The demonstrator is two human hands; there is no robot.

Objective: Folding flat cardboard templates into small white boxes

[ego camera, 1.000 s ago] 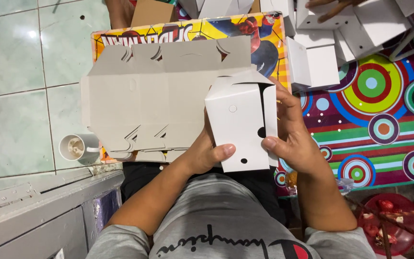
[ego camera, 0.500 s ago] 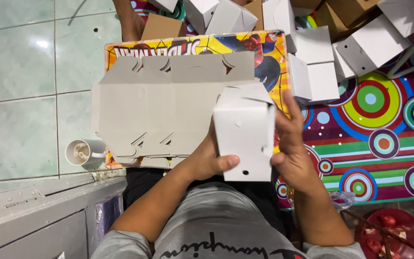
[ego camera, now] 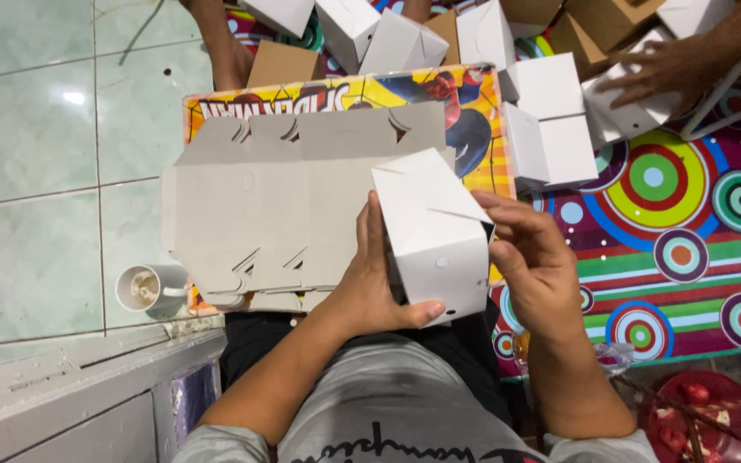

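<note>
Green floor tiles lie beyond the left hand [ego camera: 370, 291], which with the right hand [ego camera: 533, 257] clasps a light, crushable white carton [ego camera: 435, 231] by its sides.

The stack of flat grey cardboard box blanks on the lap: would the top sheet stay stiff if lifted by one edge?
Probably not. The stack of flat grey cardboard box blanks looks thin, and its cut flaps and crease lines suggest a sheet would fold or sag. Likely light, so it could slide. The folded white cardboard box, held by both hands, looks stiffer.
</note>
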